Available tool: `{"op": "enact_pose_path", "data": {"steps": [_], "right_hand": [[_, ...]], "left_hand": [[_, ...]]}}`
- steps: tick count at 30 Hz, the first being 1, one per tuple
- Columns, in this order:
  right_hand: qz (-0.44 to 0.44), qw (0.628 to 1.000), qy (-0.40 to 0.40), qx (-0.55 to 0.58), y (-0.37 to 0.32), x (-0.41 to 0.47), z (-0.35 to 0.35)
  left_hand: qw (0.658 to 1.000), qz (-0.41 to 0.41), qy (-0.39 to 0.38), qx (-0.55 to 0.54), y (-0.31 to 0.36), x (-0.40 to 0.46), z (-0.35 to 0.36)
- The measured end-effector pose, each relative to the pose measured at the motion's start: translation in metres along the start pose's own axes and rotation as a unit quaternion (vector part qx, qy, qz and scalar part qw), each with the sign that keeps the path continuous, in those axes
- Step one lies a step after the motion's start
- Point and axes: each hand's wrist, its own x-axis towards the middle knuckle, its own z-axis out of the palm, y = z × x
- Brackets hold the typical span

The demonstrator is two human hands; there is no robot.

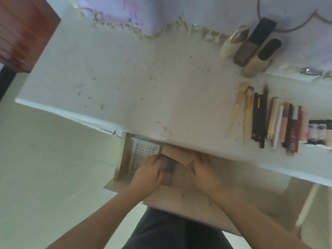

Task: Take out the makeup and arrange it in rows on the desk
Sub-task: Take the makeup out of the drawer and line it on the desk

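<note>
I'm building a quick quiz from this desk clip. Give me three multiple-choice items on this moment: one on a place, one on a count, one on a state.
1. Where does the row of slim makeup sticks lie on the desk?
A. right side
B. left side
C. centre

2. How many bottles stand grouped at the back right?
A. one
B. three
C. six

3. What is the state of the drawer under the desk?
A. shut
B. taken out and set on the floor
C. pulled open, with both hands in it

Answers:
1 A, the sticks lie side by side near the right edge.
2 B, a cream one, a dark-capped one and a tan one stand together.
3 C, the left hand grips a small dark item and the right hand is at a tan box inside the open drawer.
</note>
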Motion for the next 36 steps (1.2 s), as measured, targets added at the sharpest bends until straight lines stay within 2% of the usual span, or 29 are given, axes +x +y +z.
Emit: {"op": "enact_pose_path", "data": {"steps": [2, 4, 7, 9, 13, 17, 19, 23, 25, 27, 29, 31, 33, 36], "right_hand": [[0.058, 0.997, 0.027, -0.045, -0.001, 0.025, 0.007], [0.08, 0.991, 0.037, -0.1, -0.008, 0.042, 0.011], [0.091, 0.987, 0.031, -0.129, -0.017, 0.048, 0.026], [0.112, 0.987, 0.025, -0.114, -0.018, 0.042, 0.039], [0.147, 0.989, -0.011, -0.015, -0.006, 0.018, 0.053], [0.143, 0.988, -0.004, 0.065, 0.01, -0.011, 0.044], [0.127, 0.988, -0.002, 0.086, 0.018, -0.025, 0.029], [0.031, 0.998, -0.006, 0.047, 0.022, -0.057, -0.022], [-0.016, 0.999, -0.006, 0.043, 0.017, -0.078, -0.056], [-0.047, 0.997, 0.014, 0.057, 0.007, -0.094, -0.102], [-0.064, 0.992, 0.077, 0.082, -0.006, -0.096, -0.159], [-0.076, 0.977, 0.179, 0.088, -0.014, -0.081, -0.215], [-0.087, 0.958, 0.268, 0.055, -0.021, -0.05, -0.264], [-0.077, 0.953, 0.292, -0.011, -0.034, 0.008, -0.313]], "left_hand": [[0.998, 0.002, -0.019, 0.068, -0.008, 0.018, 0.018], [0.991, 0.003, -0.032, 0.13, -0.008, 0.032, 0.033], [0.989, -0.034, -0.018, 0.141, -0.007, 0.029, 0.046], [0.988, -0.055, -0.02, 0.141, -0.009, 0.019, 0.051], [0.969, -0.029, -0.042, 0.24, -0.006, 0.02, 0.049], [0.945, -0.011, -0.088, 0.315, 0.002, 0.041, 0.035], [0.945, -0.009, -0.1, 0.312, 0.002, 0.044, 0.03], [0.964, 0.008, -0.206, 0.169, 0.01, 0.023, 0.005], [0.972, 0.051, -0.199, 0.111, 0.017, 0.006, -0.017], [0.986, 0.075, -0.149, 0.027, 0.031, -0.005, -0.046], [0.99, 0.056, -0.072, -0.11, 0.053, -0.002, -0.083], [0.964, 0.021, 0.019, -0.266, 0.076, 0.019, -0.116], [0.935, 0.008, 0.074, -0.346, 0.097, 0.055, -0.135], [0.915, -0.023, 0.105, -0.388, 0.126, 0.112, -0.134]]}}
